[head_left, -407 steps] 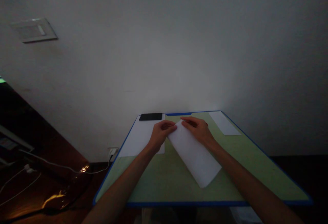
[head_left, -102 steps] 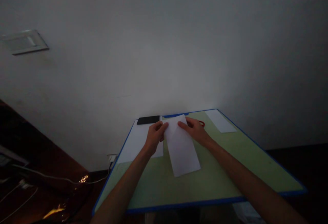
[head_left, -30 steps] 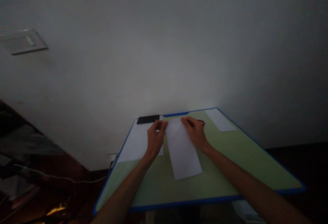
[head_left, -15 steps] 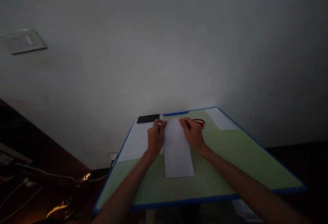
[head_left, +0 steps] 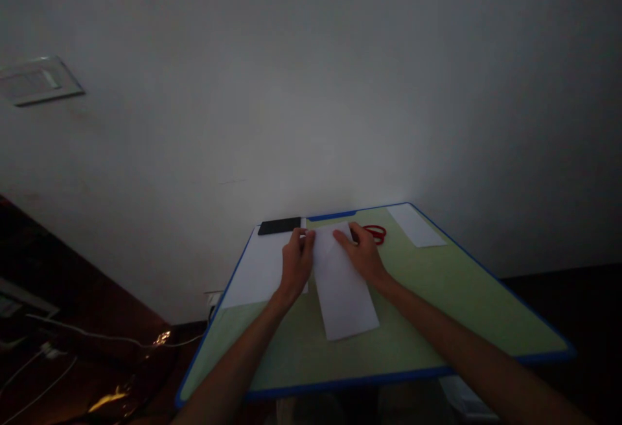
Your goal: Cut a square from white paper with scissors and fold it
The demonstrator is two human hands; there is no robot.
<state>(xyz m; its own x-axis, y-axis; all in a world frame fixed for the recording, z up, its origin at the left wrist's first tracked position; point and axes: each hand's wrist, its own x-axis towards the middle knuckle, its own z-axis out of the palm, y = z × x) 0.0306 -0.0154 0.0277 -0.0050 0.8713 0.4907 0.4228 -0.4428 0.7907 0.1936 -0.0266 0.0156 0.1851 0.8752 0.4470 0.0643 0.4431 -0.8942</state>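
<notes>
A long white strip of paper (head_left: 344, 295) slants over the green table between my hands. My left hand (head_left: 297, 260) pinches its far left corner between thumb and fingers. At the far right corner, my right hand (head_left: 364, 253) grips the sheet, thumb on top and fingers behind the edge. Just beyond my right hand show the red handles of scissors (head_left: 376, 234); their blades are hidden. A larger white sheet (head_left: 257, 269) lies flat to the left of my left hand, partly covered by it.
The green table (head_left: 437, 302) has a blue rim and stands against a pale wall (head_left: 311, 88). A dark flat object like a phone (head_left: 279, 225) lies at the back left. Another white paper piece (head_left: 416, 227) rests at the back right. Cables (head_left: 97, 334) run at the left.
The strip's near end has swung to the right, so it now lies slanted. My right thumb has moved inward over the paper. The left hand has hardly moved.
</notes>
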